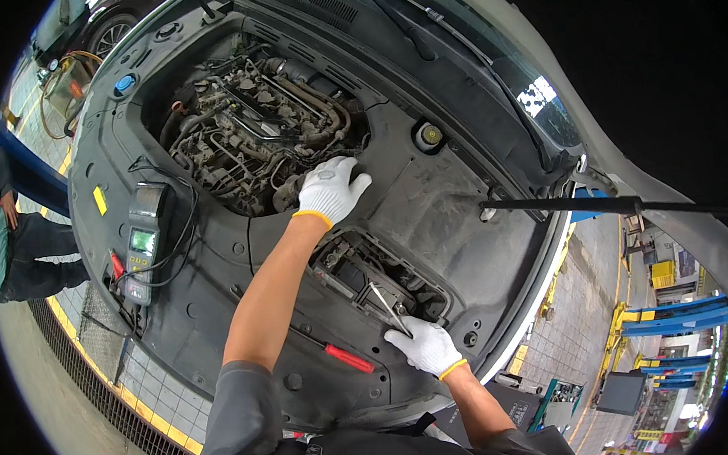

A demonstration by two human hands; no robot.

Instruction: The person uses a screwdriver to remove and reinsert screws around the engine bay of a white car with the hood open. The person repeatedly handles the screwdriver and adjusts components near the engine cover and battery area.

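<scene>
Tiled workshop floor (171,406) surrounds a car with dark cover panels (437,190) across its front. Exposed engine (234,144) fills the larger opening; a smaller opening (350,274) sits nearer the person. Handheld tester (142,245), screen lit, lies on the panels at left. Red-handled tool (349,358) lies below the smaller opening. Left hand (328,190), gloved, is at the engine's near edge, thumb spread; finger grip cannot be determined. Right hand (430,346), gloved, pinches a slim metal tool (390,308) angled over the smaller opening.
</scene>
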